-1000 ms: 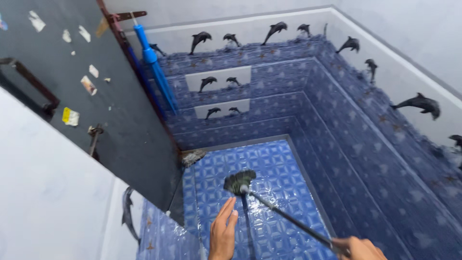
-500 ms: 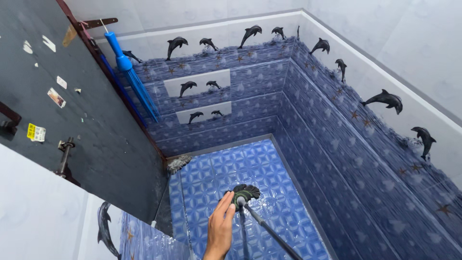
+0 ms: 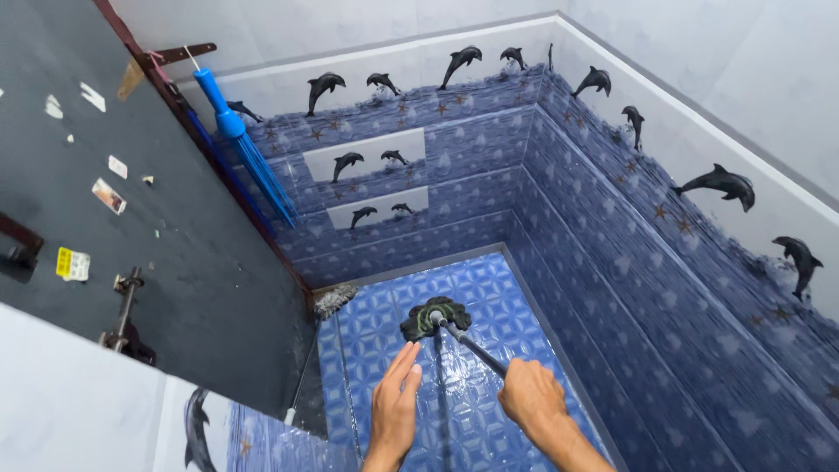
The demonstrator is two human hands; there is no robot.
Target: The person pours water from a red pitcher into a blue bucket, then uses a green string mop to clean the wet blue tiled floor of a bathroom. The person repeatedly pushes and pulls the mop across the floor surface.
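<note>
- While we look down into the blue-tiled stall, our right hand (image 3: 531, 395) is wrapped around the dark handle (image 3: 476, 347) of a long-handled brush, fingers (image 3: 522, 382) curled tight about the shaft.
- That handle's long axis runs from the near right up to the far left, ending in the dark green brush head (image 3: 434, 318), which rests on the wet patterned floor (image 3: 516, 297) just beyond both hands.
- Our left hand (image 3: 394, 411) holds nothing; its fingers (image 3: 403, 366) are stretched out straight and close together, pointing at the brush head and stopping just short of it.
- Of the two, the left fingertips lie nearer the brush head, which sits ahead and slightly right of them; the right hand is the only one touching the tool.
- We count one brush in hand, one blue broom (image 3: 240, 140) hanging at the far left beside the dark door (image 3: 175, 236), and one pale scrubber (image 3: 335, 301) on the floor at the door's foot.
- Two hands are in view, both ours.
- Black dolphin figures (image 3: 722, 182) run along the white upper wall; a dozen or so are visible, some cut off by the frame edges.
</note>
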